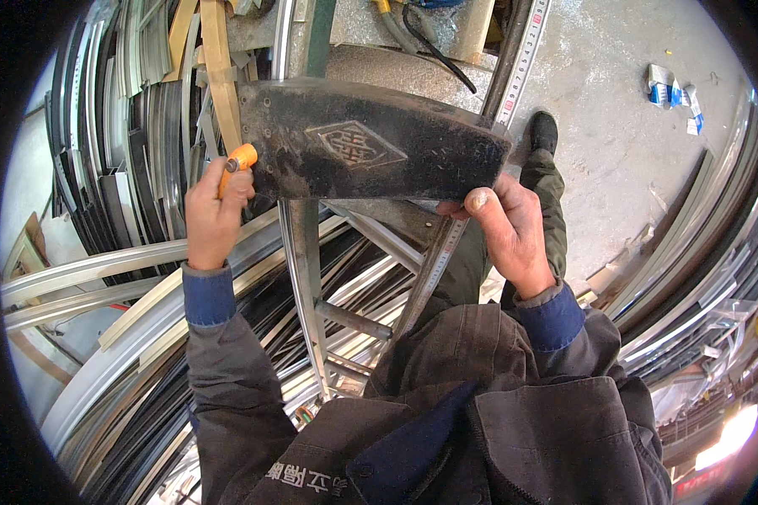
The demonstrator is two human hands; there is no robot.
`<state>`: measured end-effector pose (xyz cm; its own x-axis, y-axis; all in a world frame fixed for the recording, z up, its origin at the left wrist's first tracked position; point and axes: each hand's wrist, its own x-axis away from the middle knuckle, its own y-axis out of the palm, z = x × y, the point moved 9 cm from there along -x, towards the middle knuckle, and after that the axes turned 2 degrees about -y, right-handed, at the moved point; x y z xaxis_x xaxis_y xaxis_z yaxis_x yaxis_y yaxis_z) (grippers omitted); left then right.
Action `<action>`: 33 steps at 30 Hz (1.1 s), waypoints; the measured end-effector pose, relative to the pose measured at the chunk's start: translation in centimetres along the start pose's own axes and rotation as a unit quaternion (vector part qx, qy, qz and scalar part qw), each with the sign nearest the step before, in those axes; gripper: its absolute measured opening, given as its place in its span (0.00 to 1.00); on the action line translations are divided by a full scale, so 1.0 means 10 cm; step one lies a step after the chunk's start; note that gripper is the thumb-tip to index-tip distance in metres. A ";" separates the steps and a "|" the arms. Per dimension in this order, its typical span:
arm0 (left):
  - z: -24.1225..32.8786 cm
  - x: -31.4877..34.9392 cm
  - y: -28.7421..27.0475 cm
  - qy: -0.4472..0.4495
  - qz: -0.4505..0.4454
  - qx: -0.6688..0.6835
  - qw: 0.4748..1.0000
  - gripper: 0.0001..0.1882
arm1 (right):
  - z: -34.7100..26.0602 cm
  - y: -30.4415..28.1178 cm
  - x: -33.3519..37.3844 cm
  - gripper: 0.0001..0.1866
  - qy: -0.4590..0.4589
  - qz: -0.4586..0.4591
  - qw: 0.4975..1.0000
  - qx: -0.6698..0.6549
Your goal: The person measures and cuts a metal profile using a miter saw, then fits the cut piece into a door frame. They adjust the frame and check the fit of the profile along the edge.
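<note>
A black curved metal guard, scuffed and bearing a raised diamond-shaped emblem, lies across the middle of the view. At its left end, my left hand is closed around an orange handle that has a dark metal part by the thumb. My right hand pinches the guard's lower right corner, thumb on top and fingers tucked underneath, partly hidden. A measuring tape strip runs along a metal bar passing beneath the guard, close to my right fingers.
Long metal profiles are stacked densely at the left and below the guard. More lengths curve along the right side. A metal frame with rungs stands before my body. Blue-and-white scraps lie on the grey floor by my shoe.
</note>
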<state>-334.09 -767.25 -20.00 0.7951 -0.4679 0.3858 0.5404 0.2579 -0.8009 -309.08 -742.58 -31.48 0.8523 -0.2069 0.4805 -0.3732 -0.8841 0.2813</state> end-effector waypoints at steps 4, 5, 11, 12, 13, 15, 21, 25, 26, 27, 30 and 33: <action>-0.01 -0.13 0.13 -0.023 -0.076 -0.006 0.997 0.31 | -0.05 -0.03 -0.04 0.20 -0.030 0.048 0.998 -0.007; -0.04 -0.16 0.12 -0.041 -0.108 0.025 0.993 0.32 | -0.05 -0.03 -0.05 0.20 -0.028 0.042 0.999 -0.010; -0.13 -0.07 0.20 -0.126 -0.148 0.149 0.970 0.32 | -0.03 -0.01 -0.01 0.18 -0.007 0.042 0.998 -0.050; -0.17 -0.05 0.21 -0.148 -0.135 0.163 0.966 0.31 | -0.03 0.00 -0.02 0.18 -0.010 0.047 0.997 -0.054; -0.18 -0.05 0.22 -0.150 -0.125 0.168 0.966 0.31 | -0.03 0.01 -0.03 0.18 -0.009 0.045 0.998 -0.048; -0.17 -0.03 0.23 -0.154 -0.105 0.178 0.966 0.30 | -0.05 0.01 -0.03 0.17 -0.009 0.040 0.998 -0.037; -0.09 -0.01 0.20 -0.138 -0.070 0.169 0.973 0.29 | -0.06 0.02 -0.02 0.16 -0.005 0.054 0.998 -0.044; -0.06 -0.01 0.18 -0.134 -0.050 0.158 0.977 0.29 | -0.05 0.01 -0.03 0.16 -0.018 0.059 0.998 -0.024; -0.06 -0.01 0.18 -0.132 -0.043 0.156 0.978 0.29 | -0.04 0.00 -0.03 0.16 -0.020 0.060 0.998 -0.017; -0.06 -0.01 0.18 -0.131 -0.035 0.154 0.979 0.29 | -0.04 0.01 -0.03 0.16 -0.022 0.061 0.998 -0.011; -0.06 0.00 0.18 -0.135 -0.025 0.143 0.980 0.30 | -0.06 0.00 -0.02 0.17 -0.022 0.078 0.997 -0.009; -0.13 0.01 0.18 -0.148 -0.041 0.143 0.978 0.30 | -0.02 -0.02 -0.02 0.19 -0.026 0.071 0.997 0.019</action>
<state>-333.39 -767.92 -22.00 0.7677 -0.2424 0.5932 0.6271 0.4746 -0.6177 -309.27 -742.32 -31.47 0.8101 -0.3520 0.4688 -0.4784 -0.8591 0.1817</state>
